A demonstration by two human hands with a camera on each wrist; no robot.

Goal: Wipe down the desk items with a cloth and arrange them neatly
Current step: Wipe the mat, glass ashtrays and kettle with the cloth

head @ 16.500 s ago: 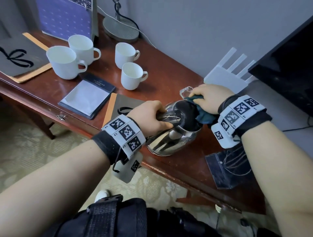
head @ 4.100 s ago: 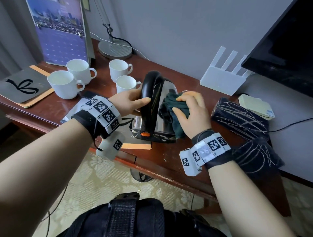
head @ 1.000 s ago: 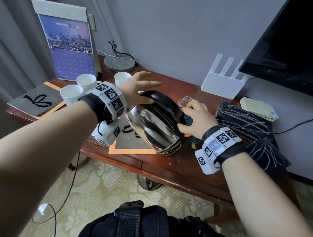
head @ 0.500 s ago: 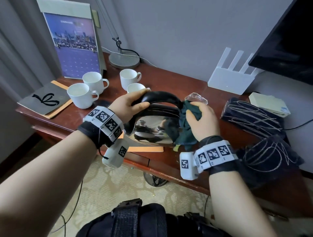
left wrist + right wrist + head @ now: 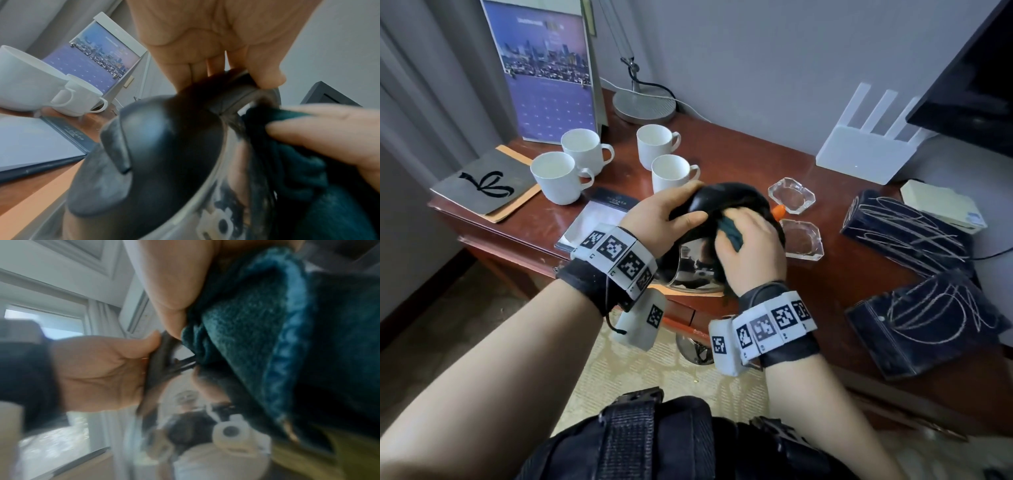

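- Tipping at the desk (image 5: 739,161) front edge, the kettle (image 5: 688,263) has a polished steel body (likely slippery, probably light if empty), so its black handle (image 5: 726,198) looks the safest hold.
- The left hand (image 5: 657,222) curls around that handle.
- The right hand (image 5: 750,250) bunches the soft teal cloth (image 5: 731,228) against it.
- Glass ashtrays (image 5: 791,195) nearby look fragile.

Head overhead; wrists close, kettle (image 5: 697,263) shared

white router (image 5: 866,156) against the wall, dark tv (image 5: 972,85) at right, patterned carpet (image 5: 650,373) below
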